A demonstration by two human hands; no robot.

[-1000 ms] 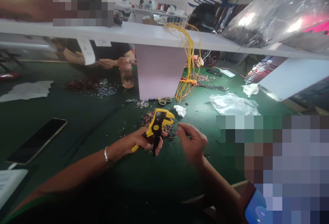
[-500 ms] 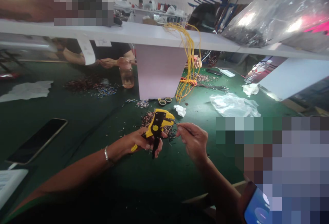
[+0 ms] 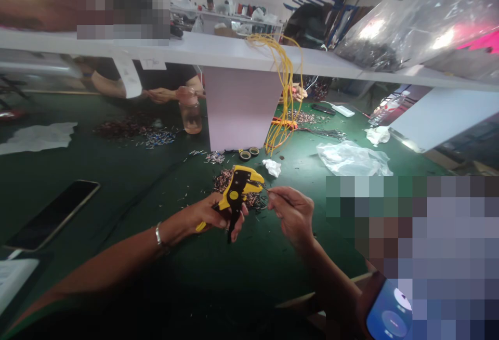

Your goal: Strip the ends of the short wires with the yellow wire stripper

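My left hand (image 3: 212, 212) is closed round the handles of a yellow and black wire stripper (image 3: 235, 192), its jaws pointing up and to the right. Close to the jaws, my right hand (image 3: 293, 210) pinches a thin dark wire (image 3: 267, 190) between thumb and fingers. The wire's far end reaches toward the jaw opening; whether it lies between the jaws I cannot tell. Beneath and behind the tool lies a heap of short copper-coloured wire pieces (image 3: 223, 180) on the green tabletop (image 3: 156, 199).
Behind the heap are rolls of tape (image 3: 245, 155) and crumpled tissue (image 3: 272, 167). Yellow wires (image 3: 287, 85) hang from the white shelf (image 3: 226, 51). A phone (image 3: 54, 215) lies left, a plastic bag (image 3: 353, 159) right. Across the table, a person's hands (image 3: 160, 95) are near a bottle (image 3: 191, 111).
The view has shifted slightly. The stripper is tilted a little differently in my left hand, while my right hand still pinches the wire beside its jaws.
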